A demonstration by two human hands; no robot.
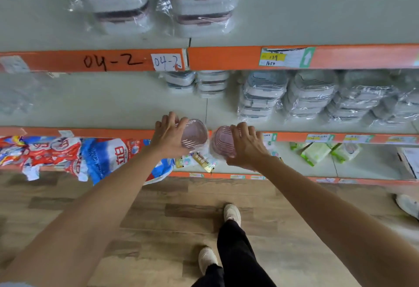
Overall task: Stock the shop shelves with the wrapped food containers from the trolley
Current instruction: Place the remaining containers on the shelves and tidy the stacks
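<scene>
While both hands grip pink containers, left hand (pixel 169 135) and right hand (pixel 246 145) half hide them.

1. The middle shelf (pixel 102 105) lies bare left of its seam, straight ahead of both hands.
2. Small stacks (pixel 196 82) stand at the back.
3. Grey stacks (pixel 317 96) crowd the right side to the front edge.

Orange-edged shop shelves (pixel 226 57), pale shelf boards, wood-plank floor (pixel 158 218)
</scene>
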